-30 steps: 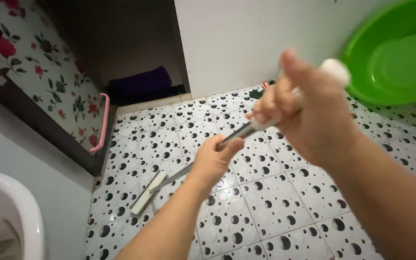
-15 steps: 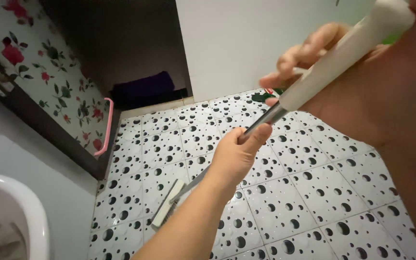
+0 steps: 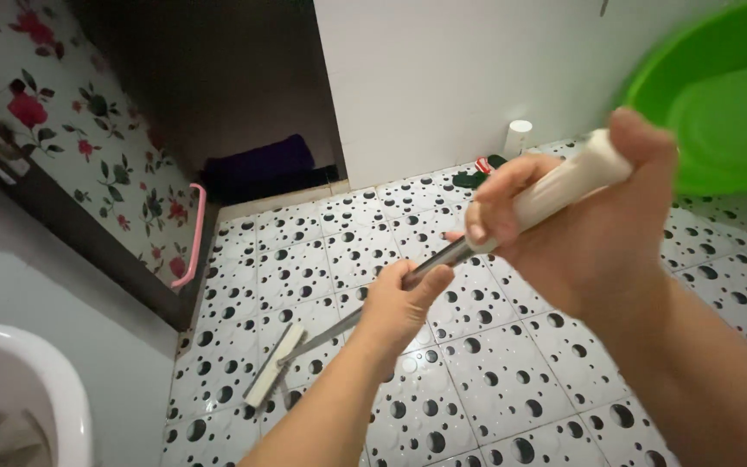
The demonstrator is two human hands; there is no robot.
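Underfoot, the white floor (image 3: 494, 380) of black-spotted tiles fills the lower and middle frame. Next in size, a flowered door (image 3: 88, 164) slants down the upper left, a pink handle (image 3: 190, 238) on its edge, and a white wall (image 3: 460, 78) stands at upper centre. A green basin (image 3: 719, 121) fills the upper right corner, and a white rim of a bowl (image 3: 36, 380) curves at lower left. A dark purple mat (image 3: 261, 164) lies in the dim doorway.

At right of centre the right hand (image 3: 581, 225) is wrapped tightly round the white grip of a long-handled squeegee (image 3: 408, 281), thumb on top. Lower, at centre, the left hand (image 3: 399, 307) is curled round the grey metal shaft. The shaft slants down to the lower left, where the pale blade rests on the tiles. A small white bottle (image 3: 518, 137) stands by the wall, with dark green and red bits (image 3: 477, 173) on the floor just beside it.
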